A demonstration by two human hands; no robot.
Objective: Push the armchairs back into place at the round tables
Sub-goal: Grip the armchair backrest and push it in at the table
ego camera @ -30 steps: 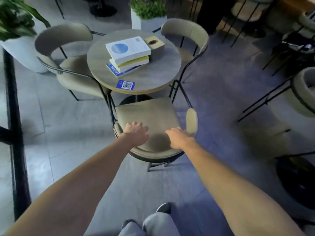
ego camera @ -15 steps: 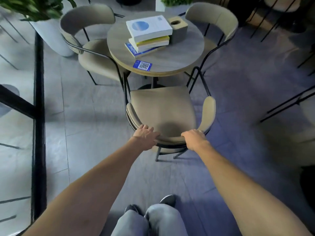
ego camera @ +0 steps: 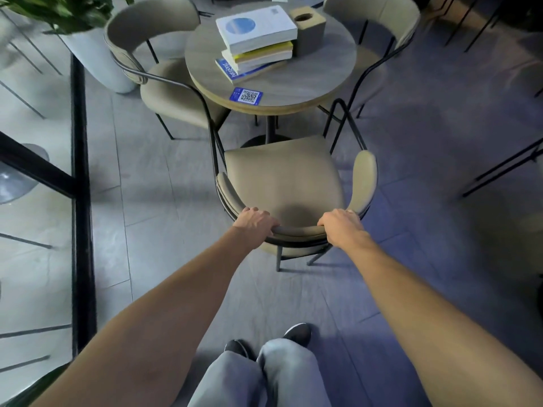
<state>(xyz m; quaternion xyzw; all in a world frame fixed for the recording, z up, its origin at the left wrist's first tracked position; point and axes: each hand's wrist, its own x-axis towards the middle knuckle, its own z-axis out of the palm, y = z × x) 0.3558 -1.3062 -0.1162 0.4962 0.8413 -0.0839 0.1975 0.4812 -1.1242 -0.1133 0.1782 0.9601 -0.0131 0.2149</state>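
A beige armchair [ego camera: 282, 177] with a black metal frame stands in front of me, its seat facing the round wooden table [ego camera: 293, 83]. The seat's front edge sits just short of the tabletop's rim. My left hand [ego camera: 255, 223] grips the left part of the curved backrest. My right hand [ego camera: 340, 226] grips the right part of the same backrest. Two more beige armchairs, one on the left [ego camera: 164, 92] and one on the right [ego camera: 379, 22], stand at the table.
A stack of books [ego camera: 255, 39], a tan tissue box [ego camera: 308, 27] and a blue QR card [ego camera: 246, 96] lie on the table. A white planter [ego camera: 97, 63] stands at the far left beside a black-framed glass wall [ego camera: 79, 171]. Other chair legs [ego camera: 505, 168] show on the right.
Both hands have shifted from the seat area to a grip on the backrest rim. The view has moved so the chair and table sit closer and more central.
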